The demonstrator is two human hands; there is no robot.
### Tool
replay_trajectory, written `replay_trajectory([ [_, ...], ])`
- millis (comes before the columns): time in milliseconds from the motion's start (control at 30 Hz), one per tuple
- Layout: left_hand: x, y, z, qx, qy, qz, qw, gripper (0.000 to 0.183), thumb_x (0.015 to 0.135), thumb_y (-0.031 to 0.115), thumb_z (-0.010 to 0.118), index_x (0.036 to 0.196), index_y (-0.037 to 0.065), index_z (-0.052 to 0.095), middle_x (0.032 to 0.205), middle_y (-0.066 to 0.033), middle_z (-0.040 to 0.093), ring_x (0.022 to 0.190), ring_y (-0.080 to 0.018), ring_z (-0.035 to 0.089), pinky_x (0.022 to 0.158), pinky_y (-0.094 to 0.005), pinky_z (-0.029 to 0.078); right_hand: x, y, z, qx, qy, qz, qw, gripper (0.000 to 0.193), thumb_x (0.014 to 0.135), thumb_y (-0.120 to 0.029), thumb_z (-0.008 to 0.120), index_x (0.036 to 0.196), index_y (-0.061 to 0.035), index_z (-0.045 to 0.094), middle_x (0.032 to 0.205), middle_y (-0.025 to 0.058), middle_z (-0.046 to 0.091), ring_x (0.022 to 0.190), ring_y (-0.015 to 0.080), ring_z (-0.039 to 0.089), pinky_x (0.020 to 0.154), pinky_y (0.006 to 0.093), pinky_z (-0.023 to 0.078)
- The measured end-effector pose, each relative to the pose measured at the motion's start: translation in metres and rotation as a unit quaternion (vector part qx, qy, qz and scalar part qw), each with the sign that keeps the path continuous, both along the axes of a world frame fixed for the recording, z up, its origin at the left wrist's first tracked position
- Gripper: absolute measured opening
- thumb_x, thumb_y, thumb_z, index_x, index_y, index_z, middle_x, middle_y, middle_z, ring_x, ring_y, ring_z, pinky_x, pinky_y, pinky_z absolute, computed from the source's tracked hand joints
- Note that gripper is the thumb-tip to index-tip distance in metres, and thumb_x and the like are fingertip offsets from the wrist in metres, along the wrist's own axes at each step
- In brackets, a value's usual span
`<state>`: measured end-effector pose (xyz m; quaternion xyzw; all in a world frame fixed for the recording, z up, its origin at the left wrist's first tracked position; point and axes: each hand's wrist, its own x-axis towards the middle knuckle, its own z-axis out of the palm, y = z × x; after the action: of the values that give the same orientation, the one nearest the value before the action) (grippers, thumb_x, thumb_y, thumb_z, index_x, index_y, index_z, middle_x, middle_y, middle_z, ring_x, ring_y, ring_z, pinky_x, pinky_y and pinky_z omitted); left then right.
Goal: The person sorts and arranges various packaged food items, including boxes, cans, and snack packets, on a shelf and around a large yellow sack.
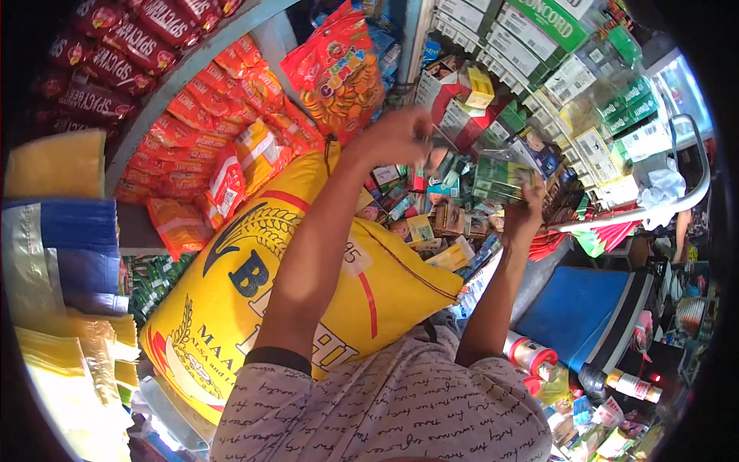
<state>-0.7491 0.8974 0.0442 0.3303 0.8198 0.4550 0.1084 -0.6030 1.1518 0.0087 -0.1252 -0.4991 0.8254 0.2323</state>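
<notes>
1 right grip [528,199], closed around a green pack [493,180]; left grip [402,137], blurred, closure unclear; below both, boxes [419,230] bordering yellow sack [231,292].

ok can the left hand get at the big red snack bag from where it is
Probably yes: the left hand appears beside the big red snack bag, with nothing visible between them, though depth is hard to judge.

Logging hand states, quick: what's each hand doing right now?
Left hand: blurred, fingers partly curled; open or holding something cannot be told.
Right hand: closed, holding a green pack at its right edge.
</notes>
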Motion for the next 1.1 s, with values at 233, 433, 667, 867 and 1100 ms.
replay_trajectory([
  [233, 0.027, 0.031, -0.068, -0.100, -0.300, -0.181, 0.931, 0.041, 0.080, 0.023, 0.079, 0.108, 0.003, 0.057, 0.097, -0.0135, 0.068, 0.092, -0.0243, 0.066, 0.076, -0.0376, 0.052, -0.005, -0.028, -0.015, -0.225, -0.009, 0.042, 0.973, 0.037, 0.087, -0.032, 0.056, 0.111, -0.0044, 0.060, 0.099, 0.0127, 0.067, 0.083, 0.0271, 0.067, 0.060, 0.0352, 0.055],
  [433, 0.031, 0.037, -0.013, -0.030, -0.095, -0.151, 0.983, 0.109, 0.078, 0.035, 0.083, 0.155, 0.007, 0.012, 0.155, -0.0208, 0.029, 0.144, -0.0280, 0.029, 0.114, -0.0406, 0.030, -0.020, -0.046, -0.017, -0.441, -0.016, 0.134, 0.887, 0.041, 0.094, -0.038, 0.046, 0.112, -0.0011, 0.056, 0.098, 0.0181, 0.067, 0.071, 0.0284, 0.066, 0.055, 0.0304, 0.056],
  [667, 0.033, 0.060, -0.004, 0.285, -0.049, 0.005, 0.957, 0.063, 0.098, 0.045, 0.057, 0.134, 0.002, 0.028, 0.129, -0.0156, 0.039, 0.123, -0.0231, 0.039, 0.107, -0.0390, 0.032, -0.047, -0.056, -0.033, -0.108, -0.058, 0.274, 0.954, 0.055, 0.103, -0.048, 0.033, 0.126, -0.0007, 0.051, 0.105, 0.0138, 0.062, 0.090, 0.0255, 0.062, 0.077, 0.0330, 0.053],
  [867, -0.013, 0.049, -0.050, 0.319, -0.170, 0.066, 0.930, 0.071, 0.098, 0.062, 0.042, 0.133, 0.003, 0.025, 0.130, -0.0161, 0.033, 0.125, -0.0228, 0.035, 0.111, -0.0383, 0.026, -0.058, -0.103, 0.014, 0.330, 0.039, 0.031, 0.943, 0.058, 0.103, -0.037, 0.052, 0.141, 0.0025, 0.036, 0.136, 0.0147, 0.048, 0.122, 0.0214, 0.047, 0.106, 0.0335, 0.035],
  [1100, -0.012, 0.039, -0.026, 0.210, -0.049, 0.043, 0.975, 0.063, 0.094, 0.041, 0.065, 0.132, 0.010, 0.025, 0.129, -0.0161, 0.045, 0.121, -0.0202, 0.047, 0.102, -0.0362, 0.040, -0.069, -0.090, 0.033, 0.093, -0.086, -0.028, 0.992, 0.048, 0.104, -0.043, 0.047, 0.108, 0.0015, 0.064, 0.086, 0.0026, 0.062, 0.076, 0.0114, 0.053, 0.070, 0.0283, 0.042],
])
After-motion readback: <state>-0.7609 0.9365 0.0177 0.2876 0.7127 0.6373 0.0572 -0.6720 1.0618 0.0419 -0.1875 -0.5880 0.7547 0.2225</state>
